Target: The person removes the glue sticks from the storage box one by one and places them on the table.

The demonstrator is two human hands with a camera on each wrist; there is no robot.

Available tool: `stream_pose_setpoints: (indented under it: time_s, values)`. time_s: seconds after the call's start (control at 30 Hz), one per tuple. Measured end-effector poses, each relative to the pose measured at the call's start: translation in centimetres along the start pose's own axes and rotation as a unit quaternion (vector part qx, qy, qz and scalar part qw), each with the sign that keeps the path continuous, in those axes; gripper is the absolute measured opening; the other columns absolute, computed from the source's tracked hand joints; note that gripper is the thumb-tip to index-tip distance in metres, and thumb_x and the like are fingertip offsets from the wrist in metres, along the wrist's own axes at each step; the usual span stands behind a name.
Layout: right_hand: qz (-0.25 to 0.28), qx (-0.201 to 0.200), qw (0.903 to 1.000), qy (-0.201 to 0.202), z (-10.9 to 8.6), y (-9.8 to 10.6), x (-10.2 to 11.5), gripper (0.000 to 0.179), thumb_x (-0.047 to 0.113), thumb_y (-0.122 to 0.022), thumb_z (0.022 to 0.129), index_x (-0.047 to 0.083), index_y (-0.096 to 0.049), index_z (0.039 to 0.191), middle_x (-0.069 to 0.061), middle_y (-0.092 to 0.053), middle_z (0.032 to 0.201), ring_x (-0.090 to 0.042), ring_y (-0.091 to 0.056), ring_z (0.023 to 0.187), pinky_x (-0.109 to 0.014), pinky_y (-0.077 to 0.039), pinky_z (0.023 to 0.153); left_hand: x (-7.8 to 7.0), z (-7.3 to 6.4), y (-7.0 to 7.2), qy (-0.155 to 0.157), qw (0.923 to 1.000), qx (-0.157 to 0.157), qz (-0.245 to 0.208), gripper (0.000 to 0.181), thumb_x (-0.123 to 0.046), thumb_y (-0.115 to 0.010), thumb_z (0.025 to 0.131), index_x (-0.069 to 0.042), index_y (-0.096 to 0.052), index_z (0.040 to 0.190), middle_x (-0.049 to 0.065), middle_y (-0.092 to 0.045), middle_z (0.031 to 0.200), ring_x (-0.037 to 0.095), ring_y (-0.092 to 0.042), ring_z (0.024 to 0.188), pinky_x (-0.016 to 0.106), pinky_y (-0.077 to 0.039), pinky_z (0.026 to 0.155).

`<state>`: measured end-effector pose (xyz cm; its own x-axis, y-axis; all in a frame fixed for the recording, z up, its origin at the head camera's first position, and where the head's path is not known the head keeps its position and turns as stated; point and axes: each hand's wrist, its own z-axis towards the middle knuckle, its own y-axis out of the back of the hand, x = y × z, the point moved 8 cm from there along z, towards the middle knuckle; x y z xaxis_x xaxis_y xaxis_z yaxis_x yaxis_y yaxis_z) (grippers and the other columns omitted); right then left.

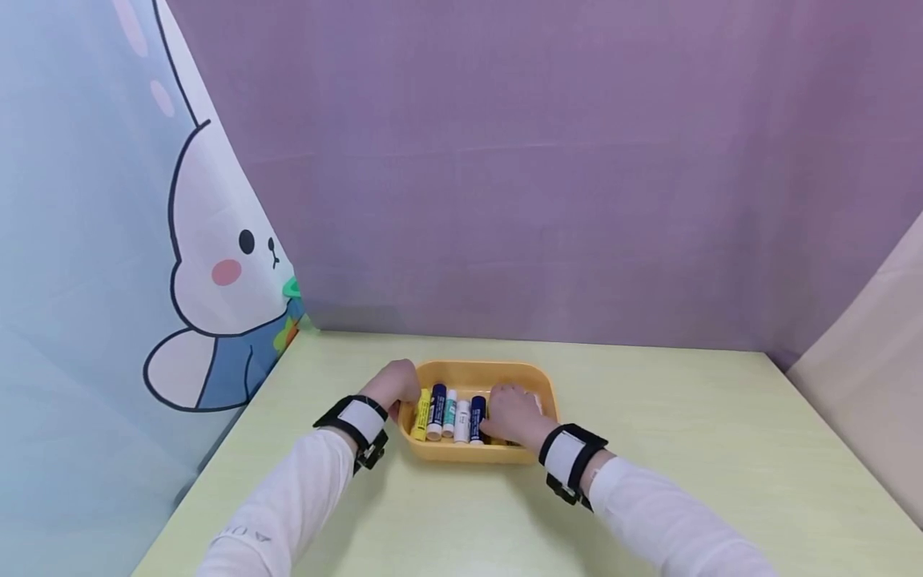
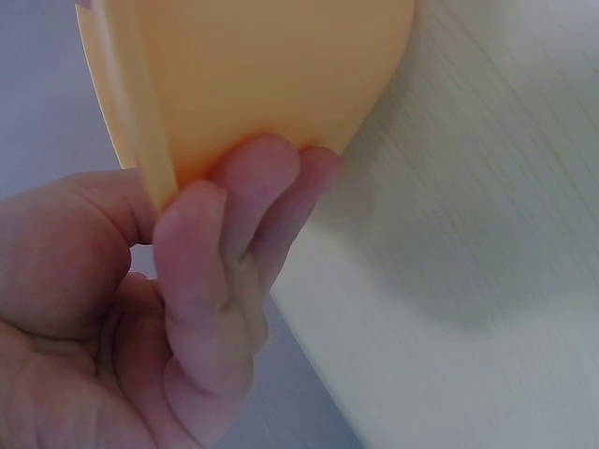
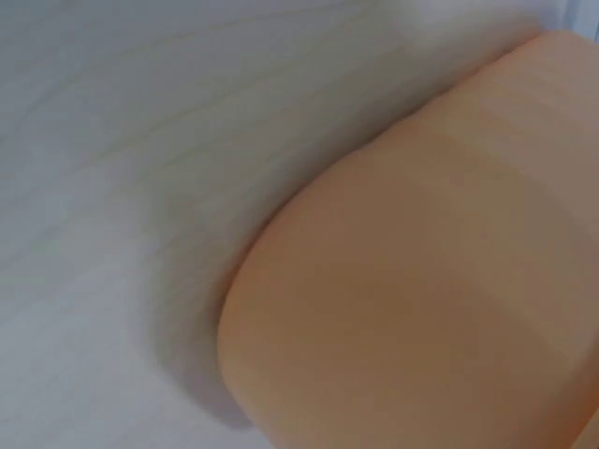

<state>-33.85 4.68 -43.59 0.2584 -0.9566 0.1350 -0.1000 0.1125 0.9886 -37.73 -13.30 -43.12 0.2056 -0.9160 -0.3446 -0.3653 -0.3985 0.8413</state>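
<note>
A purple cloth point(image 1: 519, 168) fills the far side, with a blue rabbit-print cloth point(image 1: 79, 264) at left and a pale cloth point(image 1: 883, 377) at right, probably hung to screen the work area. Before them spreads the pale yellow desk point(image 1: 692, 473), running toward the near edge of the view. Two white sleeves point(image 1: 671, 517) reach in from the near side.

The orange tray point(image 1: 472, 454) rests upright on the desk, between the hands, its long sides at near and far; that central place likely keeps it within easy reach of both. The left hand point(image 1: 397, 385) pinches the tray's left rim, thumb on one face of the wall and bent fingers against the outer one, presumably to steady it. The right hand point(image 1: 513, 413) dips into the tray's right part, fingers down; how far open they are, and whether they have hold of anything, I cannot tell.

Black wrist straps point(image 1: 570, 457) sit above both hands.

Inside the tray's left and middle, tubes lie side by side, ends toward near and far, perhaps to fit its depth: left to right, a yellow tube point(image 1: 421, 415), a dark blue tube point(image 1: 437, 410), a white-and-green tube point(image 1: 450, 413), a white tube point(image 1: 462, 422) and another dark blue one.
</note>
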Motion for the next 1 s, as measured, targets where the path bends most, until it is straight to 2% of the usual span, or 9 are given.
stream_pose_setpoints:
  time_s: [0.13, 0.23, 0.33, 0.43, 0.6, 0.73, 0.9, 1.0]
  values:
    - [0.046, 0.018, 0.9983, -0.03, 0.38, -0.21, -0.57, 0.034, 0.038, -0.073, 0.078, 0.01, -0.055, 0.071, 0.0, -0.043, 0.06, -0.018, -0.047, 0.056, -0.032, -0.041, 0.053, -0.14, -0.04, 0.08, -0.003, 1.0, -0.002, 0.003, 0.02, 0.009, -0.056, 0.079, 0.007, -0.055, 0.099, 0.018, -0.059, 0.078, 0.023, -0.064, 0.05, 0.03, -0.055, 0.046]
    - [0.068, 0.023, 0.9967, -0.037, 0.43, -0.13, -0.72, 0.035, 0.036, -0.074, 0.077, 0.012, -0.05, 0.067, 0.002, -0.037, 0.056, -0.016, -0.045, 0.051, -0.029, -0.034, 0.05, -0.13, 0.02, 0.09, -0.002, 1.0, -0.003, 0.004, 0.021, 0.009, -0.057, 0.079, 0.007, -0.055, 0.1, 0.018, -0.059, 0.078, 0.023, -0.064, 0.05, 0.031, -0.055, 0.046]
    - [0.076, 0.018, 0.9963, -0.036, 0.3, 0.12, -0.71, 0.034, 0.036, -0.074, 0.077, 0.01, -0.052, 0.073, 0.001, -0.041, 0.057, -0.017, -0.046, 0.053, -0.029, -0.034, 0.051, -0.04, 0.07, 0.01, 0.002, 1.0, -0.003, 0.003, 0.022, 0.009, -0.057, 0.079, 0.006, -0.055, 0.101, 0.017, -0.059, 0.079, 0.023, -0.063, 0.05, 0.031, -0.055, 0.046]
    - [0.096, 0.013, 0.9945, -0.042, 0.11, 0.25, -0.68, 0.035, 0.034, -0.073, 0.078, 0.006, -0.056, 0.087, -0.001, -0.048, 0.062, -0.018, -0.049, 0.056, -0.029, -0.037, 0.053, 0.1, 0.28, -0.16, 0.009, 1.0, -0.001, -0.001, 0.024, 0.009, -0.058, 0.079, 0.006, -0.055, 0.103, 0.017, -0.059, 0.08, 0.023, -0.064, 0.051, 0.031, -0.055, 0.047]
    - [0.158, -0.009, 0.9863, -0.047, -0.07, 0.48, -0.36, 0.05, 0.027, -0.076, 0.077, 0.0, -0.053, 0.113, -0.008, -0.06, 0.087, -0.019, -0.053, 0.069, -0.029, -0.046, 0.058, 0.18, 0.38, -0.29, 0.017, 0.9998, 0.004, -0.005, 0.025, 0.009, -0.057, 0.08, 0.006, -0.054, 0.104, 0.017, -0.06, 0.08, 0.023, -0.064, 0.052, 0.031, -0.055, 0.048]
    - [0.194, -0.029, 0.9797, -0.04, 0.08, 0.65, 0.02, 0.051, 0.022, -0.075, 0.077, 0.002, -0.052, 0.117, -0.011, -0.058, 0.101, -0.019, -0.054, 0.077, -0.03, -0.05, 0.063, 0.13, 0.05, -0.16, 0.023, 0.9997, 0.004, -0.007, 0.025, 0.008, -0.057, 0.081, 0.006, -0.055, 0.105, 0.018, -0.059, 0.08, 0.024, -0.065, 0.052, 0.031, -0.055, 0.048]
    - [0.212, -0.043, 0.9761, -0.022, 0.35, 0.76, 0.25, 0.046, 0.018, -0.074, 0.077, 0.003, -0.05, 0.114, -0.011, -0.054, 0.102, -0.018, -0.054, 0.076, -0.027, -0.05, 0.061, 0.04, -0.16, -0.04, 0.029, 0.9996, 0.004, -0.006, 0.023, 0.006, -0.057, 0.083, 0.007, -0.055, 0.106, 0.018, -0.059, 0.08, 0.023, -0.064, 0.051, 0.03, -0.054, 0.046]
    - [0.223, -0.037, 0.9738, -0.022, 0.45, 0.77, 0.19, 0.047, 0.017, -0.074, 0.078, 0.003, -0.05, 0.116, -0.012, -0.054, 0.103, -0.018, -0.054, 0.075, -0.028, -0.05, 0.059, 0.0, -0.17, -0.07, 0.027, 0.9996, 0.004, -0.004, 0.024, 0.006, -0.057, 0.083, 0.007, -0.055, 0.106, 0.017, -0.059, 0.079, 0.023, -0.064, 0.051, 0.03, -0.054, 0.046]
